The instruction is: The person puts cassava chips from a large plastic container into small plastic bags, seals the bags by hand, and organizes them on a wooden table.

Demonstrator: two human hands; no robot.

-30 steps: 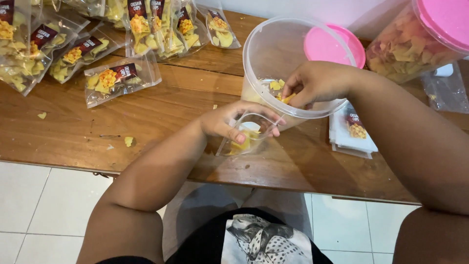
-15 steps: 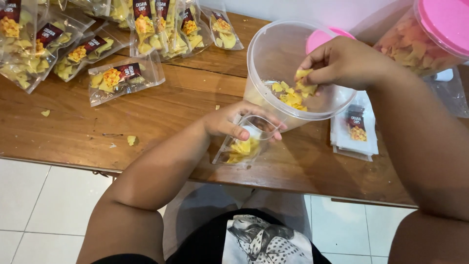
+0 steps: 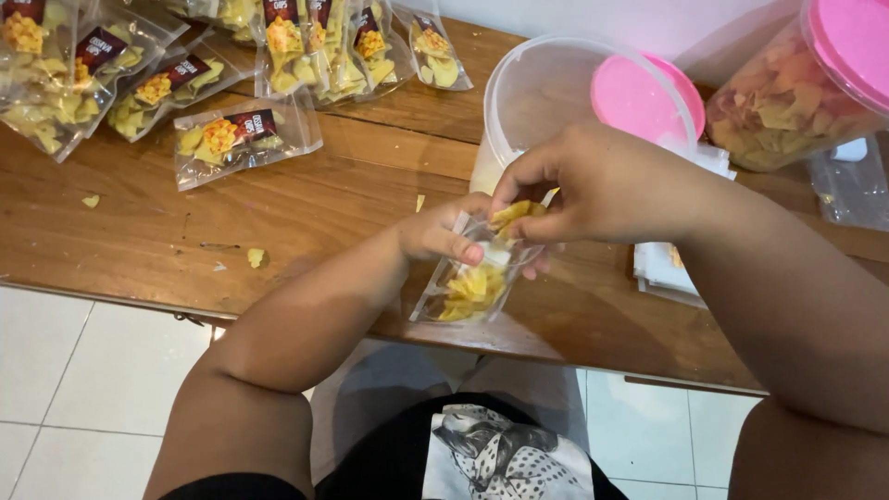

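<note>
My left hand (image 3: 443,231) pinches the open top of a small clear plastic pouch (image 3: 466,289) partly filled with yellow chips, held over the wooden table (image 3: 296,208) near its front edge. My right hand (image 3: 602,190) grips a few yellow chips (image 3: 517,214) at the pouch's mouth. Just behind my hands stands a clear plastic tub (image 3: 546,93), its inside mostly hidden by my right hand.
Several filled, labelled chip pouches (image 3: 243,139) lie across the table's back left. A pink lid (image 3: 648,97) sits behind the tub, and a pink-lidded jar of chips (image 3: 801,88) stands at the right. Flat empty pouches (image 3: 662,268) lie under my right arm. Crumbs (image 3: 256,256) dot the wood.
My right hand has come out of the tub with chips and moved down to the pouch's mouth. My left hand has kept holding the pouch open.
</note>
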